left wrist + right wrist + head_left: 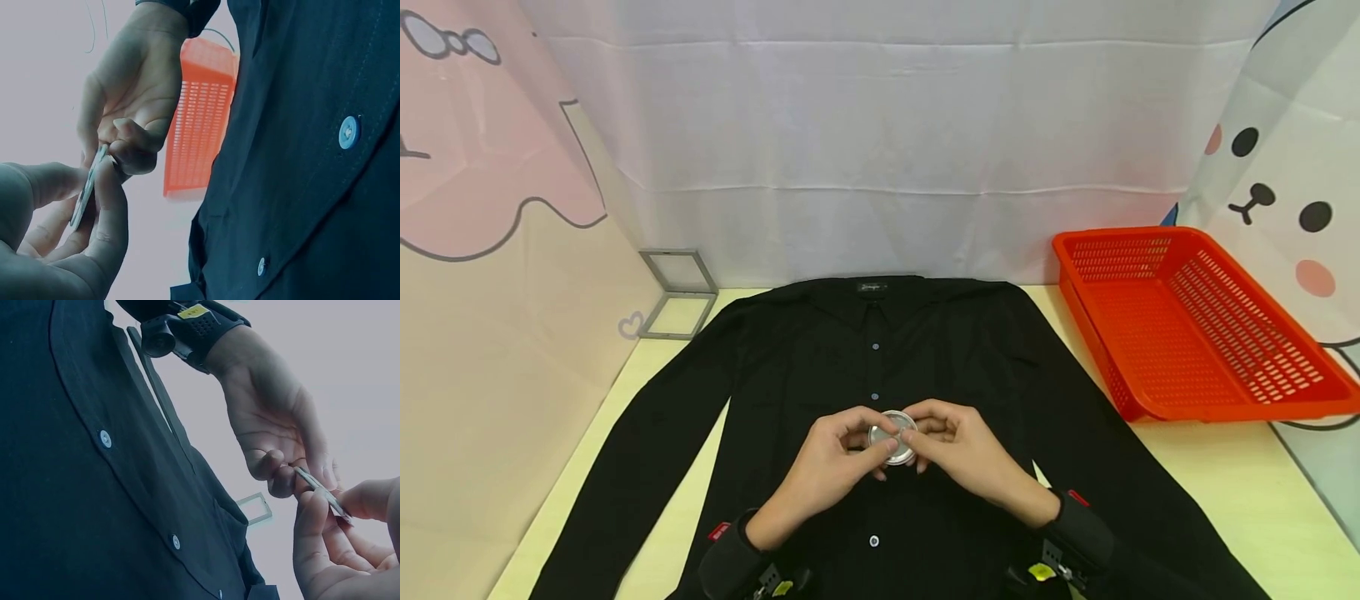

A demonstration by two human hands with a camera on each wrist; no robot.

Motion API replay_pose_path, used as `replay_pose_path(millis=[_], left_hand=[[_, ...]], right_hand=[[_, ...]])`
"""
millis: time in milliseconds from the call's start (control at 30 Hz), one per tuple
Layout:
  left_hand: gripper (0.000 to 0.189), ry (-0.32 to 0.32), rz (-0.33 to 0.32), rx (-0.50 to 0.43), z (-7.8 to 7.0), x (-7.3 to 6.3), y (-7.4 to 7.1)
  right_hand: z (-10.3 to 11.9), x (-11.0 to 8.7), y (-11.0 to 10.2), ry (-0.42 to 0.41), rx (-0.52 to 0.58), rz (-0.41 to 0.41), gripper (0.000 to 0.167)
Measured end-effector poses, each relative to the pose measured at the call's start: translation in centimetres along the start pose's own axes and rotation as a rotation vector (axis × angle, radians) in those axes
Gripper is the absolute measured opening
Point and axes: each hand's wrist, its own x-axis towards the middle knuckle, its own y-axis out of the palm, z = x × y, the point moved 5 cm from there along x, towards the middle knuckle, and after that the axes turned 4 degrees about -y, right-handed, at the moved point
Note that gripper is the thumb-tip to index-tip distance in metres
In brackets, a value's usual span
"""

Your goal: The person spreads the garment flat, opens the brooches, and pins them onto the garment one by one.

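Observation:
Both hands hold a small round disc (902, 455) with a silvery rim and a pale, shiny face. From the left side my left hand (831, 458) pinches it between thumb and fingers. My right hand (968, 454) grips the opposite edge, its thumb lying on the face. In the left wrist view the disc (87, 186) appears thin and edge-on; what it is cannot be told. Beneath the hands a black long-sleeved shirt (955, 350) lies spread out front up, collar at the far side, with light buttons down its middle.
An orange-red perforated plastic basket (1138, 408) stands at the right, beside the shirt's sleeve. At the back left a grey hinged double frame (679, 336) stands open. White cloth (880, 125) hangs behind the pale yellow table (1240, 475). Printed cartoon sheets flank both sides.

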Motion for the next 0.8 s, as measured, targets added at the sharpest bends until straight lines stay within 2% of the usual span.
replay_pose_path(millis=[300, 567, 800], left_hand=[[0.040, 0.013, -0.026, -0.041, 0.2, -0.2, -0.9], [0.038, 0.034, -0.077, -0.011, 0.3, -0.4, -3.0], [0.037, 0.065, -0.160, 0.063, 0.3, -0.5, -5.2]], right_hand=[[0.0, 0.2, 0.3, 0.008, 0.021, 0.028, 0.023], [0.0, 1.5, 0.0, -0.001, -0.011, 0.022, 0.019], [0.3, 3.2, -0.3, -0.036, -0.118, -0.020, 0.020]])
